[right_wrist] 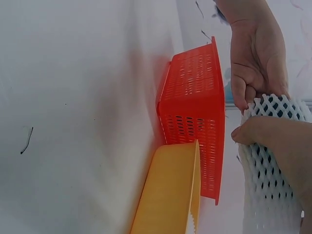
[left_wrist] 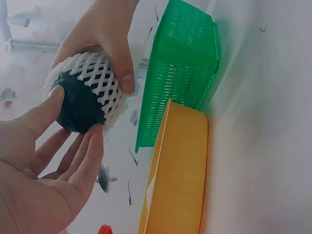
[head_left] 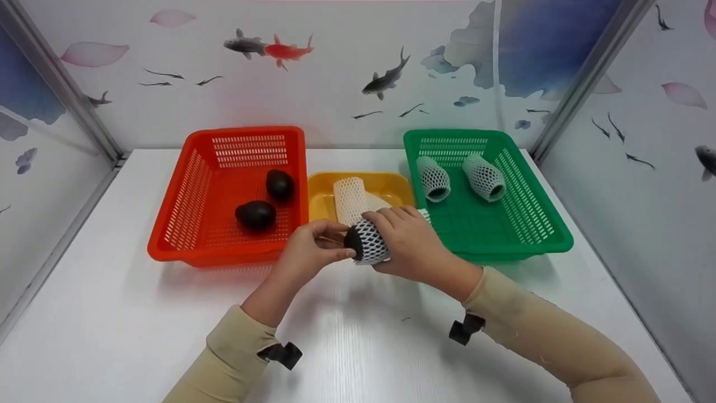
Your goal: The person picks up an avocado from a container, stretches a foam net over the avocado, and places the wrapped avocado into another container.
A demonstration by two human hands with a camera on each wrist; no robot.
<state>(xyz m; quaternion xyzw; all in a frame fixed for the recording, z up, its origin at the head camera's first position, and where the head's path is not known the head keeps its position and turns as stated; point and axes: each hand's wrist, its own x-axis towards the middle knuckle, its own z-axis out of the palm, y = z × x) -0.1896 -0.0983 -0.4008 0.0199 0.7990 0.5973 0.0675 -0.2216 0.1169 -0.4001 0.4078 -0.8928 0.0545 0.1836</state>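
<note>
A dark, egg-shaped fruit (head_left: 353, 242) sits partly inside a white foam net sleeve (head_left: 373, 242), held up in front of the yellow tray. The left hand (head_left: 306, 251) pinches the fruit's bare end between thumb and fingertips; in the left wrist view that bare end of the fruit (left_wrist: 78, 105) faces the left palm. The right hand (head_left: 411, 242) grips the net sleeve round the fruit from the other side. In the right wrist view the sleeve (right_wrist: 270, 180) extends loosely past the right hand.
A red basket (head_left: 224, 252) at left holds two dark fruits (head_left: 256, 215). The yellow tray (head_left: 321, 193) between the baskets holds net sleeves (head_left: 350, 198). A green basket (head_left: 503, 246) at right holds two net-wrapped items (head_left: 484, 178).
</note>
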